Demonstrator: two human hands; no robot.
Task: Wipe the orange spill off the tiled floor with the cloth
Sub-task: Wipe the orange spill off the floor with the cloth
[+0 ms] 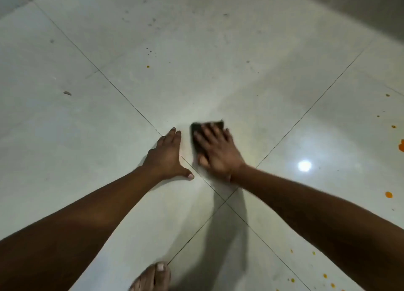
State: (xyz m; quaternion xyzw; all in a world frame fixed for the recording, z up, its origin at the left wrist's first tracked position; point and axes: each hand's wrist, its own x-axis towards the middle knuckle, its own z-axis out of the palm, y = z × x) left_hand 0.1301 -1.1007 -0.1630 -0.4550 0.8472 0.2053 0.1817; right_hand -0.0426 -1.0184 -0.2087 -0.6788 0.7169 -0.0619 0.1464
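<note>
A small dark folded cloth [197, 130] lies flat on the pale tiled floor [196, 61] near the middle of the view. My right hand [216, 151] presses down on it with straight spread fingers and covers most of it. My left hand [168, 157] rests flat on the floor just left of the cloth, fingers together and thumb out. Orange drops [389, 195] dot the tile at the right, a bigger orange patch [401, 146] sits at the right edge, and more specks [325, 276] lie at the lower right. One tiny orange dot [148, 67] is farther ahead.
Dark grout lines cross just below my hands [225, 201]. A bare foot [153, 277] shows at the bottom edge. A small grey scrap [67, 93] lies at the left, and faint dark smudges [150, 23] mark the far tile. A lamp glare [304, 166] shines at the right.
</note>
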